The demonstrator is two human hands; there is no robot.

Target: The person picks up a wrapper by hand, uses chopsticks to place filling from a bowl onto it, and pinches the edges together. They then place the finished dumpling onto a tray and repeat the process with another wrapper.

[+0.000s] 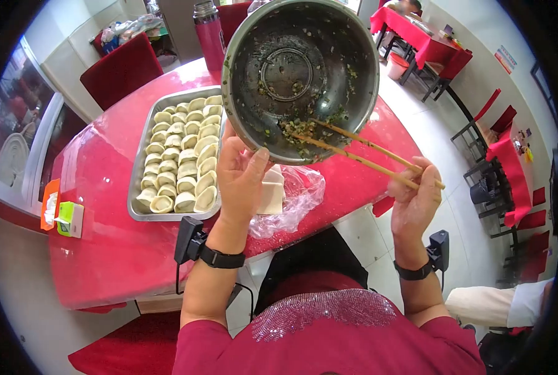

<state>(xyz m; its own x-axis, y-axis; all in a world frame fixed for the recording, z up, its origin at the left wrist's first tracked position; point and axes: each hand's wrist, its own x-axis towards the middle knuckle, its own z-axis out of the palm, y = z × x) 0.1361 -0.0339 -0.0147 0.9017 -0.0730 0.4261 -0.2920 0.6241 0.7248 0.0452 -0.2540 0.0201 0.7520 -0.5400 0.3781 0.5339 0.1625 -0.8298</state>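
Observation:
My left hand grips the lower left rim of a large metal bowl, which is tilted so its inside faces me. A little chopped filling lies at the bowl's low side, with bits stuck to the walls. My right hand is closed on a pair of wooden chopsticks, whose tips touch the filling. Left of the bowl, a metal tray holds several rows of dumplings. Below the bowl, square wrappers lie beside a crumpled clear plastic bag, partly hidden by my left hand.
The red table bears a pink flask behind the tray and a green-and-white packet at the left. Red chairs stand around. A person's leg shows at the lower right; another person sits at the far top right.

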